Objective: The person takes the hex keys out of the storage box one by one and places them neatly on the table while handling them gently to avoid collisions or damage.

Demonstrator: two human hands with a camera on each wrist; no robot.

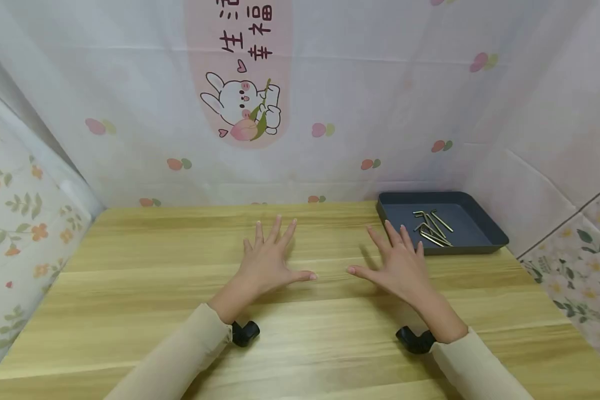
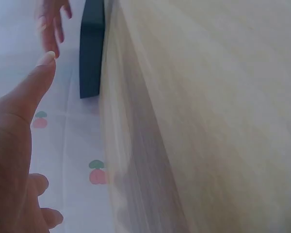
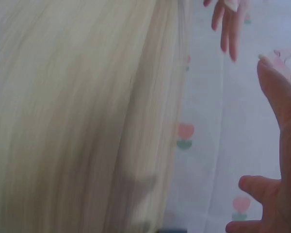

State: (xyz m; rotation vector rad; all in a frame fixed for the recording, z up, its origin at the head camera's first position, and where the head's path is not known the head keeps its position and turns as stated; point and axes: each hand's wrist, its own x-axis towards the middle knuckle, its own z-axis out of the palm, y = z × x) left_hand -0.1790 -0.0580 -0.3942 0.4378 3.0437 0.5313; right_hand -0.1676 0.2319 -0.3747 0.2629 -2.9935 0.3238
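Both hands hover above a wooden tabletop with fingers spread and hold nothing. My left hand [image 1: 267, 264] is left of the middle, its thumb pointing right. Opposite it, my right hand [image 1: 402, 266] has its thumb pointing left, and a gap lies between the two thumbs. Just beyond the right fingertips stands a dark grey tray [image 1: 480, 244]. Several brass-coloured hex keys [image 1: 436, 228], bent into L shapes, lie loosely piled in it. In the left wrist view the tray's side [image 2: 91, 53] shows behind the left thumb; its contents are hidden there.
The wooden table [image 1: 145, 278] reaches back to a white curtain [image 1: 380, 100] printed with a rabbit and small fruit shapes. Floral cloth [image 1: 25, 222] hangs along the left side. A black wrist mount [image 1: 245, 333] sits under the left wrist, another [image 1: 414, 340] under the right.
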